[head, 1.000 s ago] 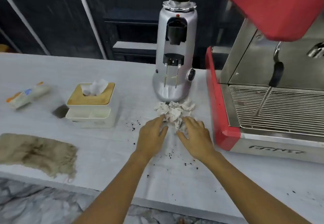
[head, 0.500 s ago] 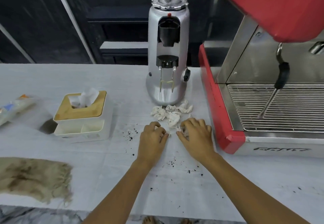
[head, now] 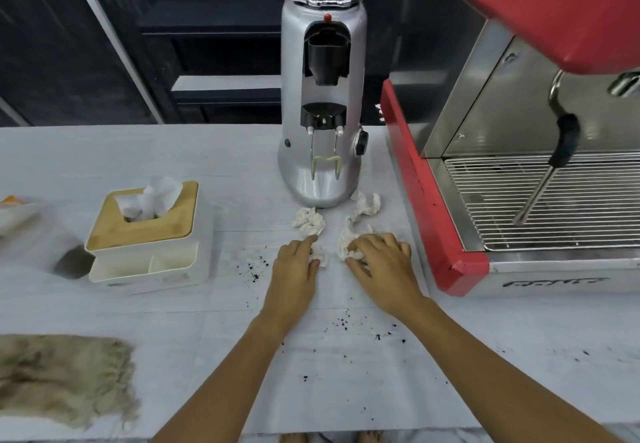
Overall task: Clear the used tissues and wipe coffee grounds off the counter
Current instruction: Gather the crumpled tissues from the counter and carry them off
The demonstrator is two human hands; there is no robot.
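Crumpled white used tissues lie on the white counter point(head: 104, 151) just in front of the grinder. My left hand point(head: 294, 266) curls round one small tissue point(head: 320, 256), its index finger reaching toward a loose tissue ball point(head: 308, 220). My right hand point(head: 384, 262) grips another wad point(head: 348, 245). A further tissue ball point(head: 367, 204) lies free by the grinder's base. Dark coffee grounds point(head: 254, 267) speckle the counter left of my left hand, and more coffee grounds point(head: 346, 323) lie near my wrists. A dirty beige cloth point(head: 62, 376) rests at the near left.
A silver coffee grinder point(head: 323, 113) stands behind the tissues. A red and steel espresso machine point(head: 519, 172) fills the right, its steam wand point(head: 543, 179) over the drip grate. A tissue box with wooden lid point(head: 149, 231) sits left, a packet point(head: 14, 207) beyond it.
The tissue pile has been pulled apart: each hand now holds a wad drawn toward me, leaving two balls by the grinder. The view has shifted right and closer.
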